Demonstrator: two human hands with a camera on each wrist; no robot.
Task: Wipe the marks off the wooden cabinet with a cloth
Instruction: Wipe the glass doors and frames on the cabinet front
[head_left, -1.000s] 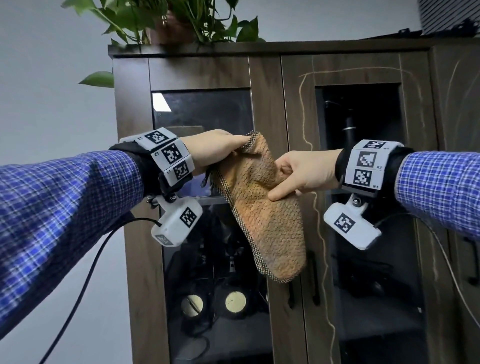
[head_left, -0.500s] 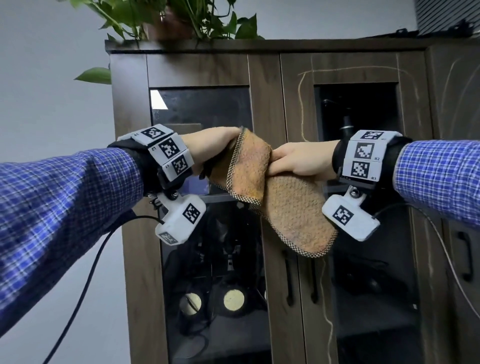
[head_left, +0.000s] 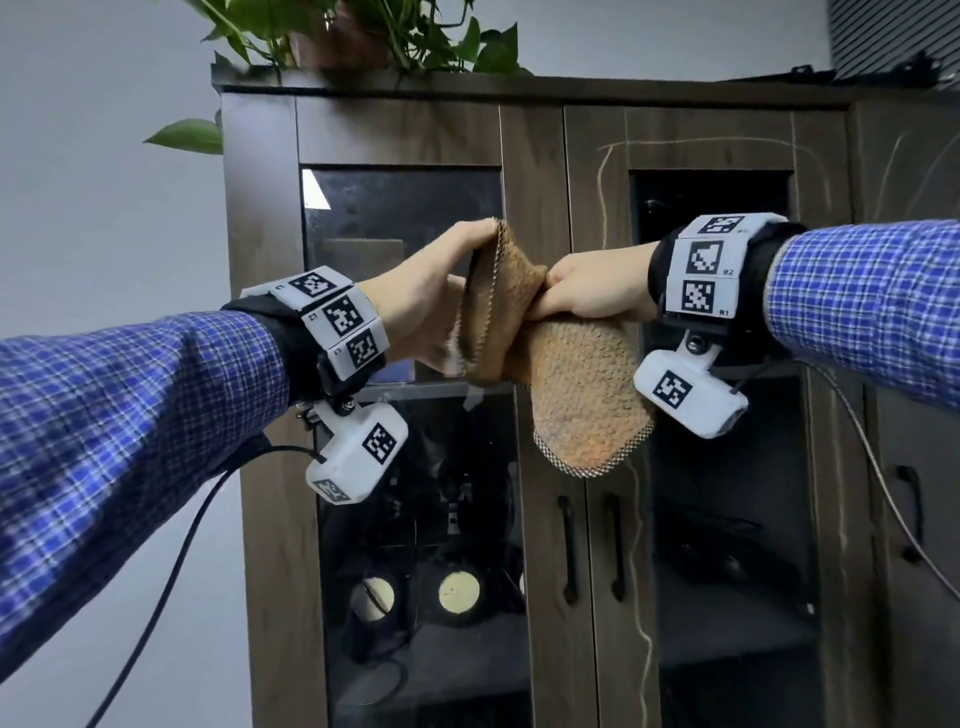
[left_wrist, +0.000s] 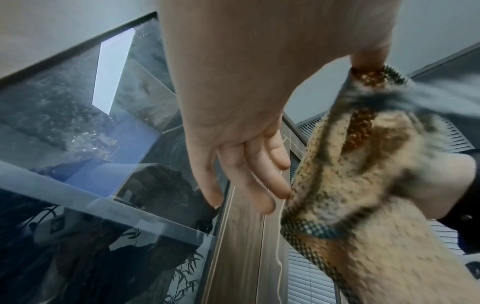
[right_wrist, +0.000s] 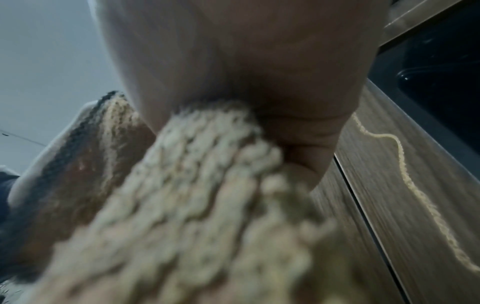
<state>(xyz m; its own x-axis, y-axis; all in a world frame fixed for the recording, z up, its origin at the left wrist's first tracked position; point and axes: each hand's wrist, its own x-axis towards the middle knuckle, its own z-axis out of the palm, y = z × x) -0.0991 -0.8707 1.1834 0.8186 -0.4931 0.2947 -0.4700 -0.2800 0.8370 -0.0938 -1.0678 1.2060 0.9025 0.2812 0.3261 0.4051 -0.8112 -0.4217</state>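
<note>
A fuzzy brown cloth (head_left: 582, 405) with a checked hem hangs in the air before a dark wooden cabinet (head_left: 530, 171). My left hand (head_left: 441, 296) pinches its upper corner between thumb and forefinger; the other fingers (left_wrist: 259, 176) hang loose. My right hand (head_left: 587, 286) grips the cloth's middle in a fist, and the lower half dangles below it. Pale chalk-like marks (head_left: 605, 176) run round the right door's frame and down the stile (head_left: 641, 639). In the right wrist view the cloth (right_wrist: 207, 205) fills the frame, with a wavy mark (right_wrist: 405, 176) beside it.
Both cabinet doors have glass panes (head_left: 400, 218) with dark items on shelves behind. Black handles (head_left: 569, 545) sit on the middle stiles. A potted plant (head_left: 363, 36) stands on the cabinet top. A grey wall (head_left: 104, 182) lies to the left.
Both hands have risen and come closer together, bunching the cloth. The right hand shifted from touching its edge to gripping its middle, so the cloth now folds over between the hands.
</note>
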